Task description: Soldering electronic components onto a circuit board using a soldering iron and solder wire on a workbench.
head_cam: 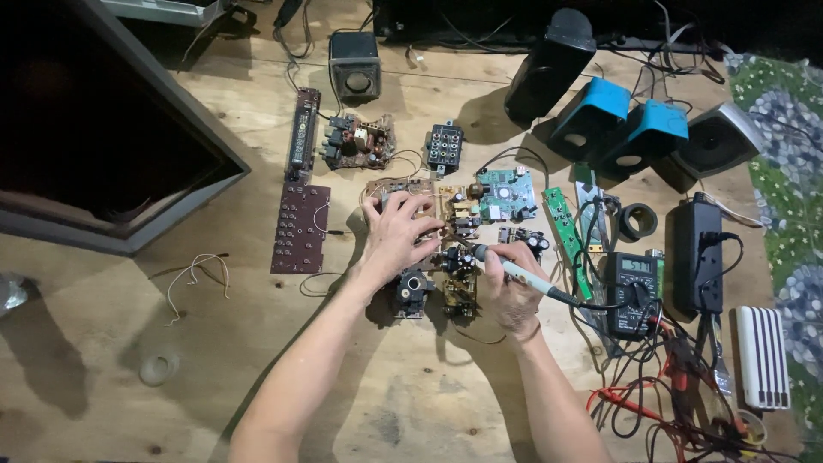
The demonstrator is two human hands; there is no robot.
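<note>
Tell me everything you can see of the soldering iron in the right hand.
The soldering iron is a slim pen-shaped tool with a pale grey-blue handle that looks like plastic. It lies slanted, tip toward the upper left, over the brown circuit board among dark components; whether the tip touches is unclear. A black cord runs off its rear end to the right. The right hand grips its handle, fingers wrapped around it.
</note>
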